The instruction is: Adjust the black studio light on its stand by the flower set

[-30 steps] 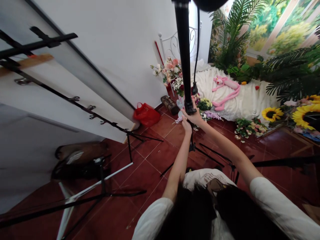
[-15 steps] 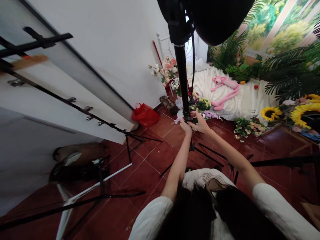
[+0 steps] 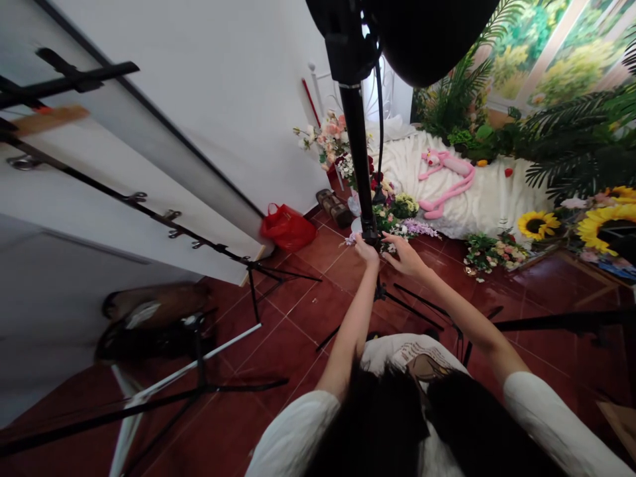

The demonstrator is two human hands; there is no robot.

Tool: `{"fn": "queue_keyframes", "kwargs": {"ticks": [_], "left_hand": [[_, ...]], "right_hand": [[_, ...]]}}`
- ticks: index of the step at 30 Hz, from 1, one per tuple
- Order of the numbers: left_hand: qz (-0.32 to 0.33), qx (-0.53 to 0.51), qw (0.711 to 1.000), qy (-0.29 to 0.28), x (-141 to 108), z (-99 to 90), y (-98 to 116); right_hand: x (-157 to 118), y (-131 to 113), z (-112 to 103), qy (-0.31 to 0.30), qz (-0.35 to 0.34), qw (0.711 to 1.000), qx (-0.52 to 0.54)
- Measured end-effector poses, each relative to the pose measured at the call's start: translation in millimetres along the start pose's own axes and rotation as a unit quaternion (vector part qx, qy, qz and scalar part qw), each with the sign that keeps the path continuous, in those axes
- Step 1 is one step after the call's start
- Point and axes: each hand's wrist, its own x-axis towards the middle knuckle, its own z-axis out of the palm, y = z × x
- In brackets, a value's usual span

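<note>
A black light stand [image 3: 356, 139] rises in front of me, with a large dark lamp head [image 3: 417, 40] at its top and a cable [image 3: 381, 126] hanging beside the pole. My left hand [image 3: 366, 250] is wrapped around the stand just below its locking collar [image 3: 369, 233]. To the right of the collar, my right hand [image 3: 403, 256] has its fingers apart and holds nothing. Its fingertips are close to the pole. Spread tripod legs [image 3: 412, 311] of the stand show below my hands.
Left, a clamp-hung white backdrop [image 3: 163, 199] stands by the wall; a red plastic bag [image 3: 288, 227] lies near its foot. Ahead, a pink plush toy [image 3: 450, 175] rests on white cloth [image 3: 497, 199] among flowers. Sunflowers [image 3: 539, 225] are at right, and a white pole [image 3: 199, 363] lower left.
My right hand has come off the stand's collar and moved slightly right and down, its fingers opening. My left hand stays on the pole. The stand's upper part appears a little further left.
</note>
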Motion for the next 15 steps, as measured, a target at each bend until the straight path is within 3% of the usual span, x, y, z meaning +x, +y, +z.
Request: {"fn": "queue_keyframes", "kwargs": {"ticks": [3, 8, 15], "left_hand": [[-0.028, -0.025, 0.999, -0.007, -1.5, 0.2, 2.0], [-0.046, -0.023, 0.998, 0.032, -3.1, 2.2, 5.1], [-0.04, -0.044, 0.998, 0.008, -2.5, 3.2, 4.4]], "right_hand": [[2.8, 1.4, 3.1, 0.0, 0.016, 1.0, 0.014], [13.1, 8.6, 4.6, -0.008, 0.036, 0.998, 0.056], [30.5, 26.3, 16.4, 0.016, 0.113, 0.986, 0.125]]}}
